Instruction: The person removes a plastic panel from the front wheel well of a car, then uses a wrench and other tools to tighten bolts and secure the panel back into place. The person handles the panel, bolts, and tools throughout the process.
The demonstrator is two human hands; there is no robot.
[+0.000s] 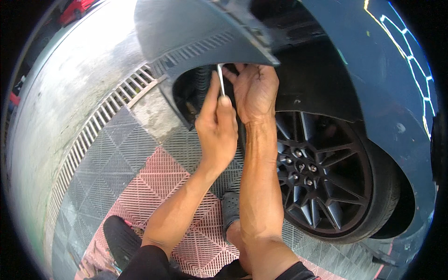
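The forearms point(262, 196) were stretched upward; a slim pale rod point(221, 85) was pinched by the nearly closed left hand point(217, 133), its tip set at the edge of the bumper panel point(196, 30). The right hand point(256, 91) was half curled, its fingertips hidden behind that edge; its hold could not be told. The panel seemed already parted from the blue fender point(389, 98) above the spoked wheel point(302, 167); what remained could not be judged

Left hand point(215, 128) holding thin tool point(221, 83), right hand point(258, 91) at grey panel point(198, 35), dark wheel point(326, 175)
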